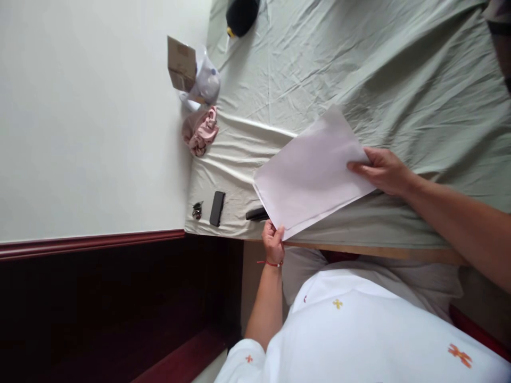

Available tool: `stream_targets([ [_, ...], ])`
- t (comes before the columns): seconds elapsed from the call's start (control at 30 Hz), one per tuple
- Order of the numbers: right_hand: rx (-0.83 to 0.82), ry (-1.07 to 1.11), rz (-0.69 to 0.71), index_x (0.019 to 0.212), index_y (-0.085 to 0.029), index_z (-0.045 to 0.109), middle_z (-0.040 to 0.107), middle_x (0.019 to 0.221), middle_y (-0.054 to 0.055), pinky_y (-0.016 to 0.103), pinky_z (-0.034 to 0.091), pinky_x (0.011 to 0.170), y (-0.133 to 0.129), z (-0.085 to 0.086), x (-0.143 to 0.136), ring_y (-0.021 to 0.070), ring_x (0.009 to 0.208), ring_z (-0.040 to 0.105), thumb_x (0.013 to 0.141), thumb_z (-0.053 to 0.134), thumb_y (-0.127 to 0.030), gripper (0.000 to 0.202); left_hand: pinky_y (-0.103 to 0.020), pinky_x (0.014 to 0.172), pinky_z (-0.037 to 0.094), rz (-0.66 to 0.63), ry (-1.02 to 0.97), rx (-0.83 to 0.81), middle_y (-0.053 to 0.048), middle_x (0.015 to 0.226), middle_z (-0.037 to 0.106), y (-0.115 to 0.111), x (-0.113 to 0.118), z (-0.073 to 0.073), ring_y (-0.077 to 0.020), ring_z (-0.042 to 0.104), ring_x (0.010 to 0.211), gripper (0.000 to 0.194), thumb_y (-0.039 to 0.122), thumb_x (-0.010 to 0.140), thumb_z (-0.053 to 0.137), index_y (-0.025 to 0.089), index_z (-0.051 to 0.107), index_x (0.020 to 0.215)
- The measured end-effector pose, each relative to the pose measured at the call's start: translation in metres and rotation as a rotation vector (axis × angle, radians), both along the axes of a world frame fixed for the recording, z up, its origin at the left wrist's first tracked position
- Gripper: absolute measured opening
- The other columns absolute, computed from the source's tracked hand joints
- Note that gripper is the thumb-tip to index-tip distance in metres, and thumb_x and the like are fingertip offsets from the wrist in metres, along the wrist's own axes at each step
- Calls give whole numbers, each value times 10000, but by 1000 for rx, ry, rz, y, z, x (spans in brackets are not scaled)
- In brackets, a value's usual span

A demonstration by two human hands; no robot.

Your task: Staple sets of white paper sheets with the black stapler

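Note:
A few white paper sheets [311, 170], slightly out of line at their lower edges, are held above the green-grey cloth [247, 133]. My left hand [273, 242], with a red string at the wrist, pinches their lower left corner. At their right edge my right hand [383, 169] grips them, thumb on top and fingers underneath. A black object [256, 214] lies on the cloth beside the sheets' left corner, partly hidden by them.
A black case [217, 208] and a small dark item [197, 210] lie at the left corner. Behind them are a pink cloth [200, 130], a plastic bag [207, 80] and a cardboard box [181, 64]. A dark round object [241, 17] stands at the back.

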State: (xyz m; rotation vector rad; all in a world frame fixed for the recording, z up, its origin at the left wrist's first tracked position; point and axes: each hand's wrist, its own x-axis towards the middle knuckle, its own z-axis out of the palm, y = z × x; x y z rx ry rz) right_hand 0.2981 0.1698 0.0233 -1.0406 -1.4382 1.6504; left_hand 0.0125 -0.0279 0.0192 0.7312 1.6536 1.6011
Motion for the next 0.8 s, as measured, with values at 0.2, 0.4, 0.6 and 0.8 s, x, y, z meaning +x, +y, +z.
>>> stream_targets([
  [0.2,-9,-26,-55,945,-267,729,742,898,23,330,531,661,-2,3,-1,207,780,664,779,744,-531,312,-188,644,449,95,120,-57,36,688,613,2,0,-5,-79,547,626,433,549,789,804,166,601,772],
  [0.4,-16,-54,-85,943,-271,731,741,892,24,335,533,674,-2,1,0,220,813,669,772,755,-532,313,-240,791,522,14,65,-29,-27,895,724,0,0,-3,-139,657,807,432,521,725,856,174,672,904],
  [0.6,-8,-39,-89,941,-266,735,743,920,31,360,541,727,-2,1,-1,227,844,670,780,744,-553,330,-254,813,531,67,60,-56,-52,931,747,4,0,-5,-160,688,866,454,566,784,800,162,708,970],
  [0.8,12,-48,-105,913,-266,723,733,888,32,375,535,722,-2,0,-1,227,818,655,769,748,-562,329,-255,820,537,-8,-5,-13,-27,895,733,-1,0,-2,-143,676,815,428,499,702,881,175,697,911],
])
